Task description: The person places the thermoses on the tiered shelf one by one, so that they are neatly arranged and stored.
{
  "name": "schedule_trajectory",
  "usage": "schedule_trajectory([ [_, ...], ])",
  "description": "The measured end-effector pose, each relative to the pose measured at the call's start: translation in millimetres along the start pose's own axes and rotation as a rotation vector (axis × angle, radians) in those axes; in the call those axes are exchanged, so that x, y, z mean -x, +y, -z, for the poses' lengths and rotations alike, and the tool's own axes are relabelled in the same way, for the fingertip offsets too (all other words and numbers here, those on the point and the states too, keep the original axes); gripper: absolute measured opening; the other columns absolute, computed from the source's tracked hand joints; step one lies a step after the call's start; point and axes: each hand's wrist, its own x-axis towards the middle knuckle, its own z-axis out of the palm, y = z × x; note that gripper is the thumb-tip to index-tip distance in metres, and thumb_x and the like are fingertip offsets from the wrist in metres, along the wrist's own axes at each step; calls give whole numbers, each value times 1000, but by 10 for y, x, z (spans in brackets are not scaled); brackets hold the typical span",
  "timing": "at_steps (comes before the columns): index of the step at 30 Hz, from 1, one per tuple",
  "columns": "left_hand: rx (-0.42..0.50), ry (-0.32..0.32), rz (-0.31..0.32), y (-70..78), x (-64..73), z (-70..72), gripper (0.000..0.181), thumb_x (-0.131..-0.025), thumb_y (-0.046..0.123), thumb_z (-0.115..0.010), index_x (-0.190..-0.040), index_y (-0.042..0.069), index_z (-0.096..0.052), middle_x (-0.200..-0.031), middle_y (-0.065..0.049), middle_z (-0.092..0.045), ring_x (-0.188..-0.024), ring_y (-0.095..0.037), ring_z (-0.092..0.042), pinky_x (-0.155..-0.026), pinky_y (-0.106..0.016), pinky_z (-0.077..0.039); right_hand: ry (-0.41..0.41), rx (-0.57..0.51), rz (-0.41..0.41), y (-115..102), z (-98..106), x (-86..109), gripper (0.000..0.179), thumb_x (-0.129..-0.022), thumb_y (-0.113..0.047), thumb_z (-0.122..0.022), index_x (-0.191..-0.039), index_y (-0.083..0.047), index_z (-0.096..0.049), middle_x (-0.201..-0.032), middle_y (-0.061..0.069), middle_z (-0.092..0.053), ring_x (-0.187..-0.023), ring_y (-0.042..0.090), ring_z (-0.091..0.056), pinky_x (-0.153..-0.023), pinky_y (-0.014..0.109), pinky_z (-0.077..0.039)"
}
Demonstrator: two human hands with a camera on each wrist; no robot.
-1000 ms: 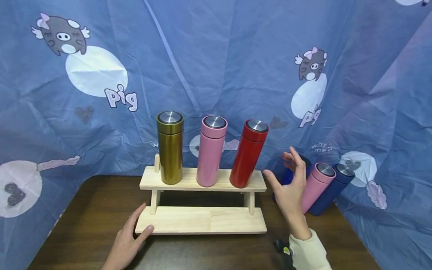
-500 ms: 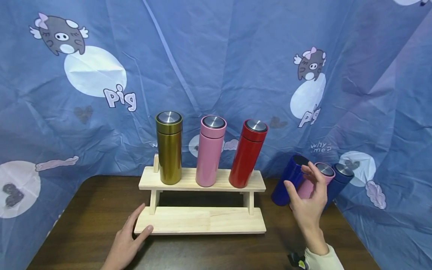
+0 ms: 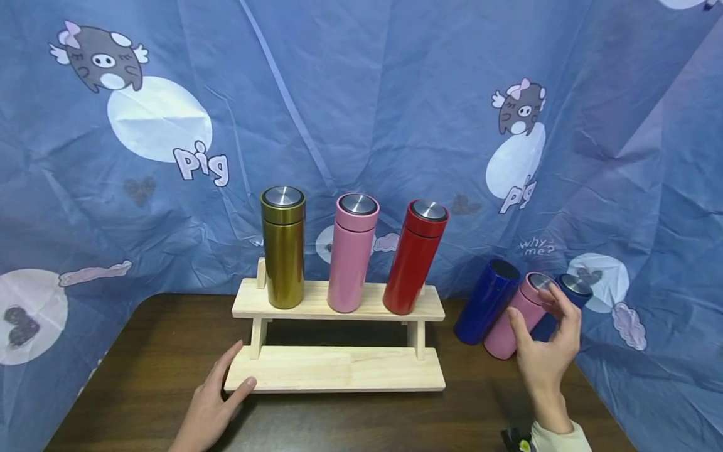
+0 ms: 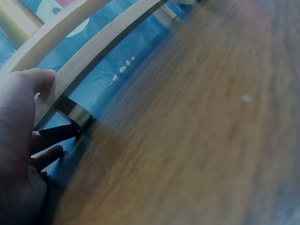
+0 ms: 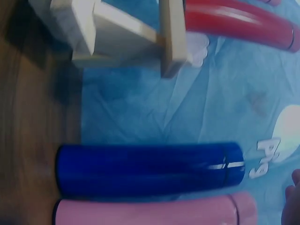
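My left hand (image 3: 210, 398) holds the left end of a two-tier wooden stand (image 3: 339, 369); in the left wrist view the thumb (image 4: 40, 78) lies on the board and the fingers reach below it. Gold (image 3: 284, 263), pink (image 3: 350, 270) and red (image 3: 411, 270) vacuum flasks stand on the upper shelf. My right hand (image 3: 549, 358) is in front of a second pink flask (image 3: 505, 333) on the table, thumb and fingers spread; contact cannot be told. A glossy blue flask (image 3: 484, 307) stands left of that flask, and a dark blue flask (image 3: 575, 290), partly hidden by the hand, right of it.
The dark brown table (image 3: 339, 427) has wood grain. Behind it and along the right hangs a blue cloth (image 3: 361, 94) with pig prints, close behind the flasks. The stand's lower shelf bears no flask.
My right hand has moved right and slightly down, from beside the stand past the glossy blue flask to the second pink flask. The left hand has stayed in place.
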Motion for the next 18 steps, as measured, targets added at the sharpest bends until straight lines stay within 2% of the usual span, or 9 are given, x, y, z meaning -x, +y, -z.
schedule_trajectory([
  [6,4,24,-33,-10,14,-15,77,-109,41,-73,-171,13,-37,-170,-29,-44,-148,-63,-46,-110,-85,-40,51,107,7,163,140,8,61,-85,-13,-91,-134,14,-66,-117,21,-74,-113,6,-62,-101,23,-46],
  [9,5,32,-38,-2,21,-15,77,-108,40,-73,-171,13,-37,-170,-28,-45,-147,-63,-47,-109,-85,-41,69,153,4,263,216,0,60,-86,-16,-90,-134,12,-68,-116,19,-74,-112,4,-61,-101,21,-45],
  [15,7,15,-16,18,20,-2,78,-109,43,-72,-172,13,-36,-171,-28,-43,-149,-62,-45,-111,-85,-39,81,206,-37,361,348,-63,57,-86,-9,-87,-137,9,-69,-120,-14,-70,-116,2,-61,-102,20,-47],
  [18,6,14,-9,18,22,8,78,-109,43,-72,-172,13,-35,-171,-28,-42,-149,-63,-45,-112,-85,-39,67,223,-67,352,389,-107,58,-86,-6,-86,-140,8,-68,-122,-20,-64,-120,1,-59,-102,19,-46],
])
